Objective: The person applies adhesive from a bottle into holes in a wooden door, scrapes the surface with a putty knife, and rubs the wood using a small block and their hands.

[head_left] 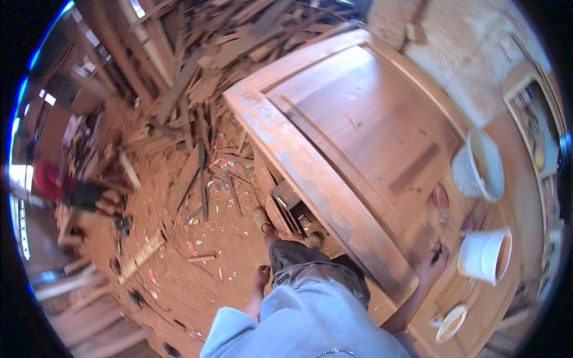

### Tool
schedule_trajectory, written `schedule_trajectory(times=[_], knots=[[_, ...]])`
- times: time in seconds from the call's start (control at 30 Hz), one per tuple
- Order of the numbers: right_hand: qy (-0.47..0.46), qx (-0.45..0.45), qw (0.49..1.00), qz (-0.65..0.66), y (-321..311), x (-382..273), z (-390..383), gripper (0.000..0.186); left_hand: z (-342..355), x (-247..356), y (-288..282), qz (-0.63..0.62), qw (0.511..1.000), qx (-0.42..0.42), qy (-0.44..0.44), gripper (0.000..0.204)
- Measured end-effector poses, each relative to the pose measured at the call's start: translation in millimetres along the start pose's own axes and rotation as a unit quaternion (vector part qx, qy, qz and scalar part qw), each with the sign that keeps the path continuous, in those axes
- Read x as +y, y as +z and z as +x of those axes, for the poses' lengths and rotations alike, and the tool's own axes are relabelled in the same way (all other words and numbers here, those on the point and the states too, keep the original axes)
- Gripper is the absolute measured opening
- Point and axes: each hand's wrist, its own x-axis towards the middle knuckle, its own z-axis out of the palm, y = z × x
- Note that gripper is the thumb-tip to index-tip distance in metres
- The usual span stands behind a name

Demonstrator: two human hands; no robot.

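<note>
A big wooden door (364, 137) lies flat, raised off the ground, its brown panels framed by paler, scuffed rails. The person stands at its near long edge in a light blue shirt (310, 325) and grey trousers. The right hand (433, 265) rests on the door's near end, just beside a white bucket (483, 255). Its fingers (439, 252) are curled around a small dark thing; it is too small to tell what it is. The hand sits on the wood itself, at the border between the dark panel and the pale rail.

The left hand cannot be seen; it is hidden below the shirt.

The white bucket holds a brownish liquid and stands on the door. A second, larger white bucket (477, 167) stands further along the door, tilted toward the camera. Between the two lies a reddish rag or pad (440, 197) on the wood. Near the bottom edge, a small white cup or bowl (450, 322) sits on the door's pale end.

The floor (179, 262) is red earth covered in sawdust, shavings and offcuts. A heap of planks and scrap timber (197, 65) is piled behind the door. Far to the left, a blurred figure in red (48, 182) stands among more wood.
</note>
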Motion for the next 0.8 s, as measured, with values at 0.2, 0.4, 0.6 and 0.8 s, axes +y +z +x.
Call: schedule_trajectory(times=[0.2,0.4,0.6,0.8], knots=[[-0.055,-0.064,0.995,-0.051,27,23,15,0.039,-7,152,-36,0.058,0.990,0.015,0.126,0.046],[-0.034,-0.043,0.994,-0.097,27,-1,10,0.040,33,153,-42,-0.035,0.985,0.119,0.119,0.052],[-0.055,-0.055,0.991,-0.105,26,-30,23,0.039,-4,81,-8,0.034,0.994,0.087,0.061,0.049],[-0.054,-0.073,0.989,-0.116,18,-30,19,0.038,-31,4,21,0.028,1.000,0.001,-0.012,0.050]])
